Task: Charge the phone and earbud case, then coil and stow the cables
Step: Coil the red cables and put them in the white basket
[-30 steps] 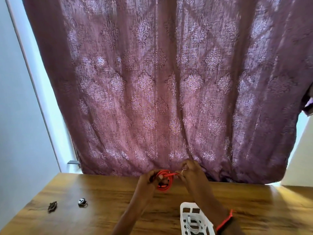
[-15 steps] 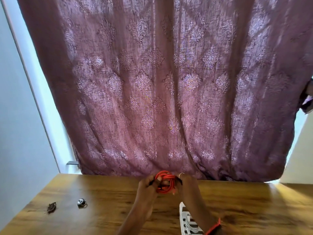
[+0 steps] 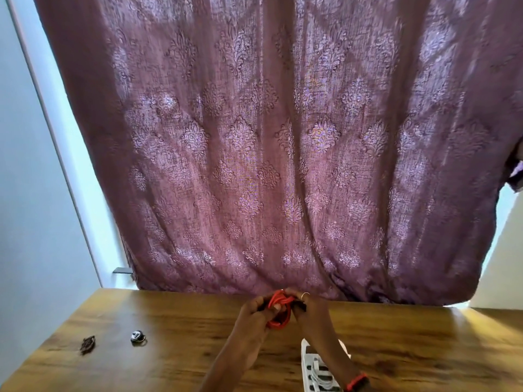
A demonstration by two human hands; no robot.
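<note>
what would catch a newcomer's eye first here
The big purple patterned curtain fills most of the view behind the wooden table. At the table's far middle, the left hand and right hand grip a bright red cable coil between them. A white basket sits at the near edge, under the right forearm.

Daylight glows through curtain (image 3: 268, 142); table (image 3: 141, 349) dimmer, soft overall; edges bowed, perhaps wide-angle lens.

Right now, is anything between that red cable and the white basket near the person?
Nothing on the table does. The left hand and right hand hold the red cable; only the right forearm crosses the white basket, which holds a white cable.
</note>
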